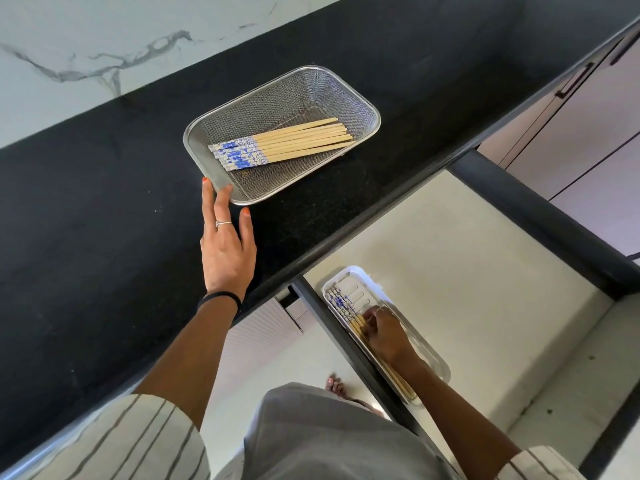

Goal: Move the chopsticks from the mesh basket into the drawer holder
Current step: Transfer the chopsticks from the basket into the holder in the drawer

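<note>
Your blue-patterned bamboo chopsticks (280, 144) lie bundled in the mesh basket (360, 98); your left hand (227, 247) rests open-fingered at its corner, your right hand (384, 332) pinches chopsticks in the drawer holder (433, 358).

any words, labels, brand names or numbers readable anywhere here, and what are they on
None: no readable text in this view.
The chopsticks in the mesh basket carry only a blue and white pattern, no letters.
The white drawer holder, black counter and cabinet fronts show no labels.
</note>
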### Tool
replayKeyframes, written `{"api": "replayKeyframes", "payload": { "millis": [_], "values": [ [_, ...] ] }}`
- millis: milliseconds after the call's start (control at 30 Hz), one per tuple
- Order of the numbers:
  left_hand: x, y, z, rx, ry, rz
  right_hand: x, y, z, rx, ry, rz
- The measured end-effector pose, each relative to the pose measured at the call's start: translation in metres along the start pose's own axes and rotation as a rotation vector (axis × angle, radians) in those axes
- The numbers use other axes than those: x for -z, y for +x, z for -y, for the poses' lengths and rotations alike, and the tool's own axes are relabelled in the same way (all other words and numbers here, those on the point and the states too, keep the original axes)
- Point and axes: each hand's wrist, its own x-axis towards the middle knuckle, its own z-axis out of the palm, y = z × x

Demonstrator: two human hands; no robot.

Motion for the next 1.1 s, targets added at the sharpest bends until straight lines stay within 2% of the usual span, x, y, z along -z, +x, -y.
{"api": "replayKeyframes", "payload": {
  "millis": [233,467,667,800,1000,1100],
  "values": [
    [-0.001,0.000,0.000,0.010,0.001,-0.002,0.002,-0.002,0.001,0.007,0.035,-0.018],
    [0.000,0.000,0.000,0.005,-0.001,0.001,0.013,-0.003,0.004,-0.023,0.037,0.038],
    [0.000,-0.002,-0.002,0.003,-0.003,0.000,0.044,0.000,0.024,0.043,0.059,0.046],
    [0.001,-0.002,-0.002,0.008,-0.013,0.009,0.088,0.010,0.060,0.132,0.158,-0.092],
    [0.003,-0.002,-0.004,0.012,-0.032,0.020,0.158,0.024,0.145,0.401,0.406,-0.372],
    [0.003,-0.002,-0.006,0.023,-0.045,0.027,0.176,0.038,0.191,0.516,0.358,-0.427]
  ]
}}
